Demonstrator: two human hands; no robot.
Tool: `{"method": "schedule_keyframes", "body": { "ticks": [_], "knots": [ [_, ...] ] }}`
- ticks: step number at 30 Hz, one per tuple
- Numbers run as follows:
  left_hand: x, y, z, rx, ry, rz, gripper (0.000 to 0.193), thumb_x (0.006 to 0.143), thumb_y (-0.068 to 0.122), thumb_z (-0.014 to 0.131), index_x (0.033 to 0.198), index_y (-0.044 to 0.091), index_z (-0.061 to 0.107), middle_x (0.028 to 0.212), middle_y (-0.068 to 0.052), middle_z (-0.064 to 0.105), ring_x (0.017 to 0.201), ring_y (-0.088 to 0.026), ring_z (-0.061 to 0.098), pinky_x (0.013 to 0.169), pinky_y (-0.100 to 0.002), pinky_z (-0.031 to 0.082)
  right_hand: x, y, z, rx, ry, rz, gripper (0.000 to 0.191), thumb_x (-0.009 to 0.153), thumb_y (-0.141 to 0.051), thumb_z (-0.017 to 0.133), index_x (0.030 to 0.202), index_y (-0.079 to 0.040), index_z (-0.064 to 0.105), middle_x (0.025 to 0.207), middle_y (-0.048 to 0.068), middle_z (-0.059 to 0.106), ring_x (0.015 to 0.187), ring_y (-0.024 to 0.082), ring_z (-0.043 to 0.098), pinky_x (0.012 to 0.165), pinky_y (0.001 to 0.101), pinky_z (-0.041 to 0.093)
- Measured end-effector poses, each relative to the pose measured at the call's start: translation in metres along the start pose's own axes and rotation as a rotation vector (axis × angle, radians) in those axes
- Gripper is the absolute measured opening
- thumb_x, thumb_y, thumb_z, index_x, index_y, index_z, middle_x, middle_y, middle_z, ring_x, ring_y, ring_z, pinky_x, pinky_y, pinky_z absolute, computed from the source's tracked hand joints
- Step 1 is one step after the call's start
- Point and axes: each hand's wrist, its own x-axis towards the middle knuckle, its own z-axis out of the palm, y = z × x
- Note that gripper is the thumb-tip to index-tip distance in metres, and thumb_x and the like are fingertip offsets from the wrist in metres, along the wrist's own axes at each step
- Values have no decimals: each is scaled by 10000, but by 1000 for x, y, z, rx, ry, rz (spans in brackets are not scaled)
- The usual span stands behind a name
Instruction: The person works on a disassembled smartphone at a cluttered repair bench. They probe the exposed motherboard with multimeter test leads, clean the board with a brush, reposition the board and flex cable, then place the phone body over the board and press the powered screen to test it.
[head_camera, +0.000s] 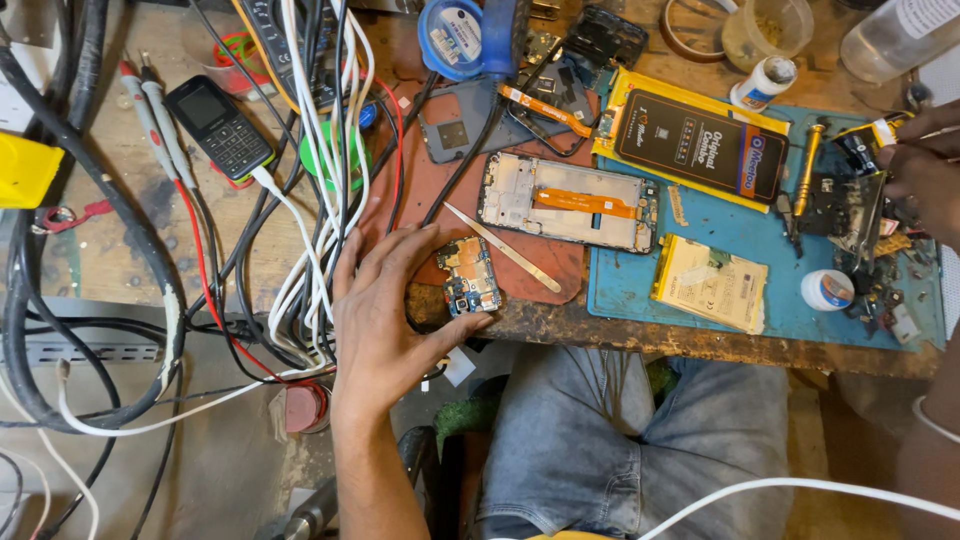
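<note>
Left hand (385, 325) by circuit board (468, 275); plastic cup (767, 30) w/ yellowish liquid.

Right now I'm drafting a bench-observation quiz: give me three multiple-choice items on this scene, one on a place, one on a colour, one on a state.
1. Where does the small circuit board lie?
A. on the blue mat
B. at the bench's front edge, by the left hand
C. on the keypad phone

2. What colour is the ribbon across the opened phone frame?
A. orange
B. green
C. white

3. How is the left hand?
A. clenched in a fist
B. spread open, fingers beside the board
C. gripping the tweezers

Answers:
1 B, it sits on the reddish pad beside the thumb.
2 A, an orange strip crosses the frame.
3 B, the fingers are splayed, and the tweezers lie untouched.
</note>
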Motion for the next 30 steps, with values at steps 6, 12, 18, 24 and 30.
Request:
{"method": "schedule_keyframes", "body": {
  "ticks": [6, 12, 18, 24, 30],
  "knots": [
    [1, 1, 4, 0, -6, -14, 849, 675, 414, 922, 1375, 72, 582, 1324, -91, 679, 1314, -294, 590, 1241, -513, 275, 3, 23, -40, 104, -161, 41, 184, 1117, 52, 505, 1298, 52, 530, 1221, 230, 652, 1054, 302, 681, 839, 409, 584],
    [1, 5, 11, 15, -15, -14, 847, 677, 403, 920, 1375, 68, 576, 1317, -58, 685, 1325, -279, 581, 1250, -509, 257, -19, 48, -74, 64, -145, 25, 258, 1128, 105, 390, 1350, 91, 522, 1281, 280, 645, 1123, 340, 688, 868, 429, 601],
    [0, 10, 13, 29, -12, -27, 840, 666, 403, 924, 1359, 73, 583, 1313, -55, 682, 1321, -278, 578, 1254, -514, 242, -39, 32, -74, -2, 56, 52, 263, 1058, 68, 465, 1303, 83, 559, 1185, 269, 658, 1003, 331, 696, 714, 394, 590],
    [-2, 15, 11, 36, -11, -26, 841, 664, 411, 923, 1359, 75, 590, 1314, -60, 680, 1318, -280, 579, 1249, -518, 244, -38, -4, -63, -568, 111, -273, 260, 981, -110, 802, 1140, 42, 665, 933, 249, 716, 801, 312, 732, 680, 385, 579],
    [0, 12, 7, 8, 3, -12, 845, 694, 404, 924, 1382, 62, 571, 1339, -66, 679, 1322, -288, 584, 1244, -513, 270, -45, -45, -47, -769, 199, -448, 221, 1008, -119, 756, 1151, 28, 674, 978, 215, 707, 856, 266, 708, 744, 362, 558]
  ]
}}
